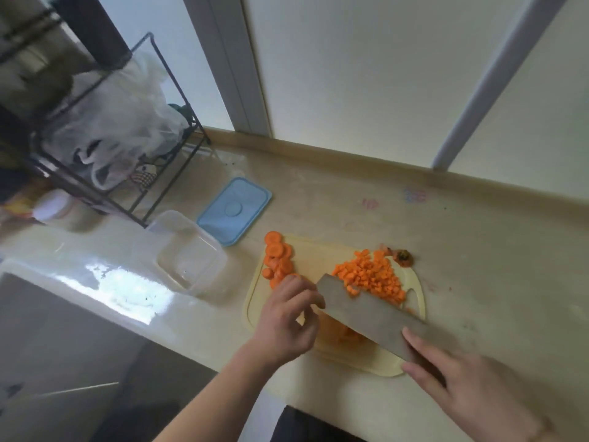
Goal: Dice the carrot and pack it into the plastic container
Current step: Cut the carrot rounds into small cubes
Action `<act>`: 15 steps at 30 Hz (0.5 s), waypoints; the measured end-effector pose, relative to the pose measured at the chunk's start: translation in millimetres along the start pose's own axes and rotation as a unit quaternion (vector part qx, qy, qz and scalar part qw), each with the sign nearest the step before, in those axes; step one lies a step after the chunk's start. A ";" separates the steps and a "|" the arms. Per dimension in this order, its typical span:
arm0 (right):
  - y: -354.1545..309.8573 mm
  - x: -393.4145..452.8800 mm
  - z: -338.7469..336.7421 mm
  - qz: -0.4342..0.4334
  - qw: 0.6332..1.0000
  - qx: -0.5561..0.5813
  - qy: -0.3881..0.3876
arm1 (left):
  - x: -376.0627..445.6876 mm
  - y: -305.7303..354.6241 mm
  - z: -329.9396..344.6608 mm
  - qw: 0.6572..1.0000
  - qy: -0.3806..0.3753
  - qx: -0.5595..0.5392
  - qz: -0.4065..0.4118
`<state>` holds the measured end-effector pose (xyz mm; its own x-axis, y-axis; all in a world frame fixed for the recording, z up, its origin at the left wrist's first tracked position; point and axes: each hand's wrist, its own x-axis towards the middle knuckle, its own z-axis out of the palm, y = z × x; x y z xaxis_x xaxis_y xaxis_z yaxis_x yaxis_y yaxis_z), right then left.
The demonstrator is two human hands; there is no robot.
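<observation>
A pale yellow cutting board (322, 253) lies on the counter. Round carrot slices (277, 258) are stacked at its left end, and a heap of diced carrot (373, 275) sits at its far right. My right hand (471, 387) grips the handle of a broad cleaver (366, 314), whose blade slants across the board. My left hand (287, 320) rests its curled fingers on the blade's top edge near the tip. More carrot (344, 333) shows under the blade. The clear plastic container (188, 253) stands empty left of the board.
The container's blue lid (234, 210) lies behind it. A carrot top scrap (403, 256) sits at the board's far corner. A black wire rack (105, 129) with plastic bags stands at the back left, and a white jar (60, 212) beside it.
</observation>
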<state>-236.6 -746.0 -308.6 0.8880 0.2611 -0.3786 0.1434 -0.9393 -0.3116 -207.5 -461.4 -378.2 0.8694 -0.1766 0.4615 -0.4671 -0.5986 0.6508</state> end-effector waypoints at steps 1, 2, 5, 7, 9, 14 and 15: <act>-3.7 -0.1 2.2 -0.003 1.000 -0.021 -0.010 | 7.4 1.6 -2.0 0.998 -0.057 0.011 0.005; -5.5 0.1 6.3 -0.028 0.998 -0.049 0.010 | 15.4 2.2 -2.5 0.993 -0.116 0.033 0.003; -14.9 0.8 11.9 -0.085 0.987 -0.101 0.087 | 31.6 -4.7 8.1 0.972 -0.209 0.106 -0.023; -19.0 -0.5 14.7 -0.088 0.982 -0.124 0.116 | 39.5 -10.8 18.1 0.964 -0.235 0.118 -0.026; -20.9 -2.2 18.3 -0.085 0.979 -0.134 0.129 | 47.2 -12.9 27.0 0.960 -0.257 0.104 -0.036; -23.6 -12.6 23.3 -0.064 0.976 -0.140 0.155 | 59.5 -14.1 37.0 0.952 -0.265 0.125 -0.093; -24.4 -15.8 22.4 -0.059 0.978 -0.132 0.149 | 59.3 -17.8 33.2 0.956 -0.248 0.121 -0.093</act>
<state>-263.9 -722.2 -314.6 0.9410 0.3310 -0.0700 0.3248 -0.9418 -0.0869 -142.3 -487.2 -382.5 0.9315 -0.3623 -0.0320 -0.2972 -0.8089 0.5074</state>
